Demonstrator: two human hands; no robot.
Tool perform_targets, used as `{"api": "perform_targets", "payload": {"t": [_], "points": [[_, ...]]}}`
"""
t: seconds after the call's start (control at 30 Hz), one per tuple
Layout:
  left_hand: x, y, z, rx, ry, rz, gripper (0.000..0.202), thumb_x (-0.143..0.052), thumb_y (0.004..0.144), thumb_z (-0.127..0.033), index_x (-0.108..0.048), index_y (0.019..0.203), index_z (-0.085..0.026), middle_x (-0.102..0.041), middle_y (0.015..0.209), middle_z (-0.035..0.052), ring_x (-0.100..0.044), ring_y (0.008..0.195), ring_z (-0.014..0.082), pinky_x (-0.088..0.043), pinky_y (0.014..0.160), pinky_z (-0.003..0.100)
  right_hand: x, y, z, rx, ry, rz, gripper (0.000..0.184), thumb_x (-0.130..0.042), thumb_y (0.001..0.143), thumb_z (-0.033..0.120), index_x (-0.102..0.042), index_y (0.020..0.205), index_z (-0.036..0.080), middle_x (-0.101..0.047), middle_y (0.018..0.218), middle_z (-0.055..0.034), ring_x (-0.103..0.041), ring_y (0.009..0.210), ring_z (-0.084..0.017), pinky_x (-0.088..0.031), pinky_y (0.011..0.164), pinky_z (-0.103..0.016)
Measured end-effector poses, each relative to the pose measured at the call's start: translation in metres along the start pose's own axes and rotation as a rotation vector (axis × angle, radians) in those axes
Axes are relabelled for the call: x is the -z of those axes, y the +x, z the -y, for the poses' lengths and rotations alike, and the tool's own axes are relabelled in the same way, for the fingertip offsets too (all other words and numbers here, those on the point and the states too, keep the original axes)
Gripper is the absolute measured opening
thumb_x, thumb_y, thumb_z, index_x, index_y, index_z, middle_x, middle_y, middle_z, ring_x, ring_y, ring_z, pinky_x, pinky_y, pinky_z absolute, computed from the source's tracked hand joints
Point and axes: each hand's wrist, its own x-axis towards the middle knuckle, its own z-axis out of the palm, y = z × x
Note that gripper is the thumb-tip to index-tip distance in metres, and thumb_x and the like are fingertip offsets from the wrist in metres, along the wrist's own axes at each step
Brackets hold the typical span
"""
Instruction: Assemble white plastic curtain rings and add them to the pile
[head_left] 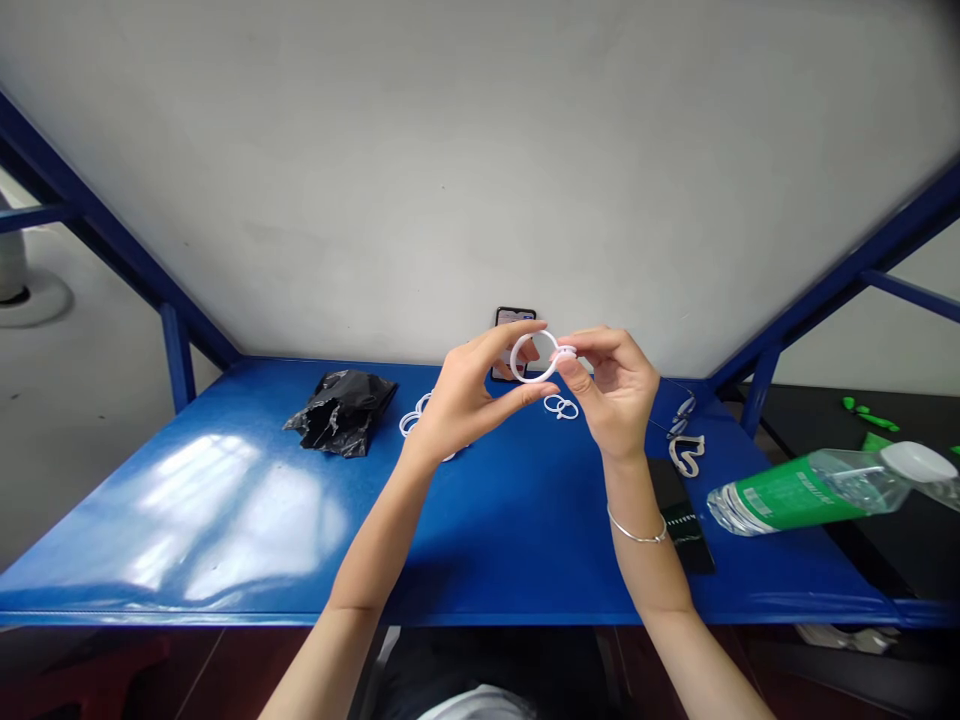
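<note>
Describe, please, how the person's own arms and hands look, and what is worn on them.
The left hand and right hand are bare, with no gloves. No sleeve shows on the left arm or the right arm. The right arm wears a thin, silver-coloured bracelet near the wrist; none shows on the left.

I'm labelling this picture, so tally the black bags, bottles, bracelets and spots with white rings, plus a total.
Black bag: 1
Bottle: 1
Bracelet: 1
White ring spots: 3 (held ring, ring pair on the table, ring pile partly behind the left hand)
Total: 6
</note>
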Motion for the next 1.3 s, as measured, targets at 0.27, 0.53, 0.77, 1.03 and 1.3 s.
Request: {"api": "perform_targets", "payload": {"t": [0.27, 0.53, 0.77, 1.03, 1.3], "points": [[-0.004, 0.001, -0.001, 0.077, -0.044, 0.087, 0.035, -0.066, 0.084, -0.039, -0.057, 0.112, -0.019, -0.068, 0.101, 0.0046, -0.065, 0.085, 0.0129, -0.053, 0.069, 0.021, -0.001, 0.001, 0.005, 0.050, -0.034, 0.105, 0.010, -0.068, 0.084, 0.031, -0.071, 0.091, 0.026, -0.065, 0.078, 0.0002, -0.060, 0.071, -0.013, -0.053, 0.067, -0.030], [-0.004, 0.001, 0.004, 0.055, 0.022, 0.050, 0.032, -0.065, 0.084, -0.029, -0.056, 0.112, -0.019, -0.068, 0.100, 0.0037, -0.065, 0.082, 0.0111, -0.053, 0.067, 0.019, 0.002, 0.003, 0.004, 0.060, -0.091, 0.163, 0.015, -0.071, 0.082, 0.028, -0.072, 0.097, 0.027, -0.065, 0.080, 0.0002, -0.060, 0.074, -0.014, -0.053, 0.071, -0.032], [-0.006, 0.002, 0.010, 0.040, 0.060, 0.071, 0.037, -0.062, 0.087, -0.028, -0.052, 0.121, -0.020, -0.065, 0.115, 0.0088, -0.064, 0.101, 0.0163, -0.055, 0.069, 0.020, 0.001, 0.003, -0.004, 0.079, -0.132, 0.150, 0.008, -0.071, 0.081, 0.027, -0.072, 0.089, 0.027, -0.066, 0.082, -0.0003, -0.061, 0.076, -0.015, -0.053, 0.070, -0.032], [0.001, 0.003, 0.011, -0.090, 0.035, 0.107, 0.054, -0.070, 0.080, -0.045, -0.055, 0.126, -0.021, -0.060, 0.127, 0.0138, -0.055, 0.122, 0.0265, -0.050, 0.098, 0.040, 0.001, 0.003, -0.007, 0.131, -0.198, 0.125, 0.008, -0.071, 0.082, 0.026, -0.073, 0.089, 0.028, -0.066, 0.079, 0.0000, -0.061, 0.073, -0.015, -0.054, 0.068, -0.032], [-0.006, 0.005, 0.010, -0.155, 0.033, 0.055, 0.035, -0.062, 0.087, -0.041, -0.060, 0.113, -0.018, -0.065, 0.116, 0.0126, -0.059, 0.114, 0.0225, -0.050, 0.095, 0.038, 0.000, 0.003, -0.006, 0.171, -0.195, 0.104, 0.007, -0.072, 0.080, 0.023, -0.074, 0.084, 0.029, -0.063, 0.072, 0.0019, -0.058, 0.068, -0.014, -0.051, 0.066, -0.030]]}}
